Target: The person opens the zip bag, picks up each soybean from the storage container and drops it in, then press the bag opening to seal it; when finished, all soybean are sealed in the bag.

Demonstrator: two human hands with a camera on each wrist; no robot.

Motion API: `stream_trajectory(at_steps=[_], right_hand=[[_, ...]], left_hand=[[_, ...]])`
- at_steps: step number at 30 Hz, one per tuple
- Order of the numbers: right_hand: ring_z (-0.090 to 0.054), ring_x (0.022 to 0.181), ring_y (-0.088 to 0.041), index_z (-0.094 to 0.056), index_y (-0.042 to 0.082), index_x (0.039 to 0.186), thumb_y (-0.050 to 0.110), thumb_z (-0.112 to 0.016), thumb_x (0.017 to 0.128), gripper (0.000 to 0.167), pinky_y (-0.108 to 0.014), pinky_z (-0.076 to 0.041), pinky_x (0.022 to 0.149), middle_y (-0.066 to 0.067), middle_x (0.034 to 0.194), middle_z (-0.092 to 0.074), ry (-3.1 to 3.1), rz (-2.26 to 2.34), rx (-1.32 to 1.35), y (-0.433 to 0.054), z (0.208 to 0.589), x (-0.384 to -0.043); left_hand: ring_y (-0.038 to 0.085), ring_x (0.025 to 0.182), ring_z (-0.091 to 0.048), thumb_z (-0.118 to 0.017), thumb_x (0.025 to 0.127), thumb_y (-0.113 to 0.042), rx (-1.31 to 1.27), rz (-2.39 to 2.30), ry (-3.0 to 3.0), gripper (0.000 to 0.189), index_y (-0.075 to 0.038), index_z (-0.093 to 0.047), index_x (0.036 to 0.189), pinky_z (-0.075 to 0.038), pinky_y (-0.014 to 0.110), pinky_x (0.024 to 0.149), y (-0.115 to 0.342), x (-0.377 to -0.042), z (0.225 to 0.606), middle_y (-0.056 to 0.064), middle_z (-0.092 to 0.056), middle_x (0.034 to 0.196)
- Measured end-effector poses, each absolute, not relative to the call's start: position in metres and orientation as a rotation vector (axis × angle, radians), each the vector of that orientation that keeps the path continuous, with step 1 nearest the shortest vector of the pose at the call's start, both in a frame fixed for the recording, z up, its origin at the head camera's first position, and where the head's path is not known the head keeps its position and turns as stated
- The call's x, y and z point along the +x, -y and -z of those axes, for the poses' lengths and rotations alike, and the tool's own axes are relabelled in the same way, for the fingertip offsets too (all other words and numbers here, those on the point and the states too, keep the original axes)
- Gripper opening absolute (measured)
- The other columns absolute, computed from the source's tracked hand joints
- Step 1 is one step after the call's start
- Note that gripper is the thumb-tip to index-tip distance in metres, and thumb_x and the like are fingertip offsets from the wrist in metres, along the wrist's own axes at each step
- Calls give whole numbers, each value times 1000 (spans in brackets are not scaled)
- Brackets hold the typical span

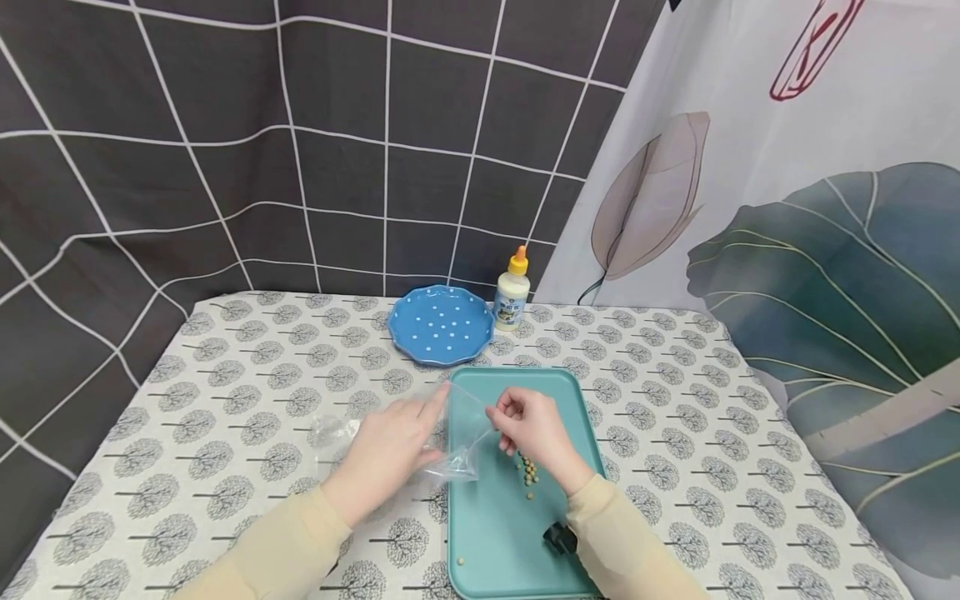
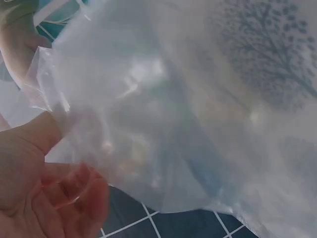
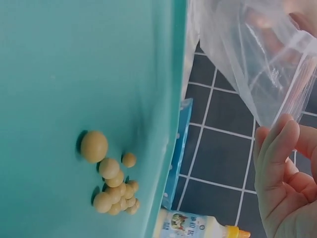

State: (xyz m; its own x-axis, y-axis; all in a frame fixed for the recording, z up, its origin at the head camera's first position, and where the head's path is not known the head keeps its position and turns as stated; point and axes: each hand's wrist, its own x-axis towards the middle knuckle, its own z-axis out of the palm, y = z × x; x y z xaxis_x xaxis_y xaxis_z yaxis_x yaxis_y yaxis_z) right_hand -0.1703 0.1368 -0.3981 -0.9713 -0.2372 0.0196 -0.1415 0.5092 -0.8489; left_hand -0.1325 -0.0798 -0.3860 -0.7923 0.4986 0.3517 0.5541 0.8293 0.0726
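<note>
Your left grip (image 1: 392, 443) holds the clear bag (image 2: 143, 114); your right grip (image 1: 534, 425) pinches its edge. Judged light, limp, slippery and easily torn: take hold at opposite edges.

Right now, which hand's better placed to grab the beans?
Probably the right hand: it's over the tray, nearer the beans, though pinching the bag; the left hand is farther off.
</note>
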Motion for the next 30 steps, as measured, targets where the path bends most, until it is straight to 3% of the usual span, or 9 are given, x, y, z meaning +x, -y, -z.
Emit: stream_trajectory(at_steps=[3,11,19,23,26,30], right_hand=[[-56,43,-13,-58,4,77,8,-65,87,13,-42,-54,47,-18,69,-65,-2632,1482,-314,-138,398,-170],[-56,41,-13,-56,5,84,6,-64,88,9,-39,-54,44,-16,69,-67,-2642,1485,-359,-140,400,-168],[-46,44,-1,-48,9,88,6,-68,82,22,-20,-44,40,-3,82,-64,-2808,1225,-725,-133,399,-160],[-42,47,1,-45,11,89,5,-69,81,26,-17,-41,41,-5,87,-65,-2841,1114,-898,-130,399,-158],[-45,49,2,-47,11,90,2,-67,83,23,-15,-42,44,-6,87,-68,-2836,1060,-1018,-128,401,-157],[-50,53,1,-60,7,91,-2,-63,84,11,-13,-45,49,-5,87,-71,-2816,1028,-1108,-128,402,-157]], left_hand=[[30,109,-61,-78,71,-37,-802,245,2699,88,-1,-39,141,-53,39,89,80,-132,387,15,-58,127],[28,104,-62,-82,69,-25,-819,230,2728,91,-2,-35,143,-55,36,85,82,-130,386,14,-61,120],[24,94,-62,-86,65,-24,-846,232,2735,103,-4,-28,147,-55,29,69,81,-128,387,13,-60,117],[23,87,-61,-87,61,-25,-848,218,2736,111,-5,-23,149,-54,28,66,80,-128,388,12,-59,113],[22,86,-61,-87,62,-23,-841,237,2750,112,-6,-20,150,-54,29,66,81,-128,388,13,-59,113],[22,85,-61,-86,65,-19,-835,277,2771,110,-8,-18,151,-55,29,69,81,-127,388,13,-58,116]])
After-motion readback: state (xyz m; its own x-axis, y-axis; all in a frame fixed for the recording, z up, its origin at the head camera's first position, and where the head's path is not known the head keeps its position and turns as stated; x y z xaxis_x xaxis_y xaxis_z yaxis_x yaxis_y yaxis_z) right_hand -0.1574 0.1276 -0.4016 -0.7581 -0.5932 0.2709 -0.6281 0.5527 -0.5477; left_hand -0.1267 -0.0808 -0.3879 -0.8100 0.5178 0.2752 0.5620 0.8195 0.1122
